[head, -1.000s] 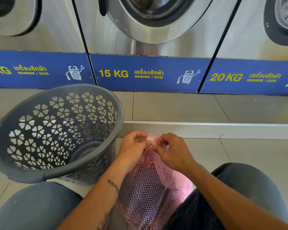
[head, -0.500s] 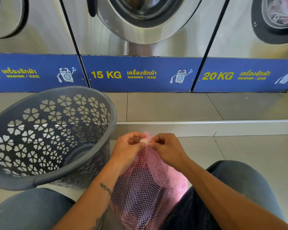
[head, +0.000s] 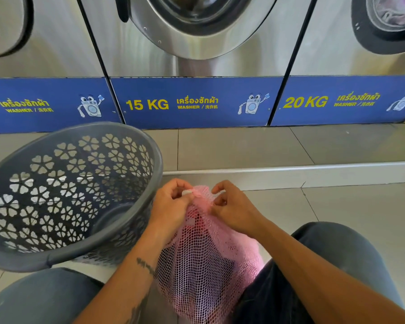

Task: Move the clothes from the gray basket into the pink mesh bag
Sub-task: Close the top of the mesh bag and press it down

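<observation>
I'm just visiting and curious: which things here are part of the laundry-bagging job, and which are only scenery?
Job: gray basket, pink mesh bag, left hand, right hand.
Scenery: 15 KG washer, 20 KG washer, floor tiles.

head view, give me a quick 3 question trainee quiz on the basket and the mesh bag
1. True or false: the gray basket has clothes left in it.
2. Which part of the pink mesh bag do the left hand and the right hand grip?
A. its bottom
B. its gathered top
C. its middle
3. Fill in: the washer panel straight ahead reads ___ KG.

Key:
1. False; the basket shows only its bare bottom and walls.
2. B; both hands pinch the gathered top, the left one at a small white piece there.
3. 15
</observation>
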Available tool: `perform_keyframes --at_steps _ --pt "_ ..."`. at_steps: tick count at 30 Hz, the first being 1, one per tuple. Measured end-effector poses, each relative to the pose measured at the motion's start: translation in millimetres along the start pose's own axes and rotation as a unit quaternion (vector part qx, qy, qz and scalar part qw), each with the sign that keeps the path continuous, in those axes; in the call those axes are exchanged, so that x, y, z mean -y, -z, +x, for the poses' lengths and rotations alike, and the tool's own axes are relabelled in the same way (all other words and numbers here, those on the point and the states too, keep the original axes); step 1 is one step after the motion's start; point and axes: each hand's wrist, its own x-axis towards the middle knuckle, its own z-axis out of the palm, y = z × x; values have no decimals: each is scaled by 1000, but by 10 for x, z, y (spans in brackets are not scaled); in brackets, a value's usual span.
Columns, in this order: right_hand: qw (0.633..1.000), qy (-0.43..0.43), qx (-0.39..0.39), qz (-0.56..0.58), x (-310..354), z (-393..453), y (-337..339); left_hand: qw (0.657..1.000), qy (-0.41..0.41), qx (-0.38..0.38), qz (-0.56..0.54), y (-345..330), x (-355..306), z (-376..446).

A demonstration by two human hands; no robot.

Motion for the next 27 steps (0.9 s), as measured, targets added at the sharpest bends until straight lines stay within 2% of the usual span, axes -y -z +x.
perform_keyframes --at_steps 5,8,13,17,21,27 --pt "994 27 -3 -105 44 65 198 993 -43 -30 105 -3 -92 -63" --pt "989 50 7 -136 101 33 262 992 -57 -31 111 0 -124 -75" --pt "994 60 2 -96 94 -2 277 985 -85 46 140 -17 -65 -59" --pt "996 57 4 -67 128 12 287 968 -121 40 218 -2 7 -21" --pt "995 52 1 -90 116 22 332 977 -99 67 178 50 -43 -28" --pt "991 58 18 -116 99 -7 256 975 -101 25 197 42 -81 13"
